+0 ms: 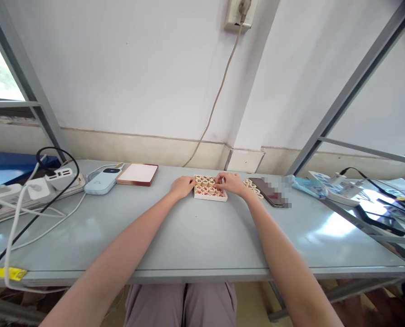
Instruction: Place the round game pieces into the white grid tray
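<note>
A shallow white box [209,197] on the table holds rows of round Chinese chess pieces [208,182], with black characters toward the back and red ones toward the front. At the box's left edge, my left hand [183,187] has its fingers closed on the side wall. My right hand [232,182] reaches over the right side, thumb and finger pinched at a chess piece in the box; its fingers partly hide that corner. More loose chess pieces [253,187] lie just right of my right wrist, partly covered by it.
A dark phone [269,191] lies beside the loose pieces. To the left are a red-edged box lid [137,174], a pale blue power bank [102,181] and a power strip [35,195] with cables. A blue plastic packet [309,187] and another strip [342,193] sit at right.
</note>
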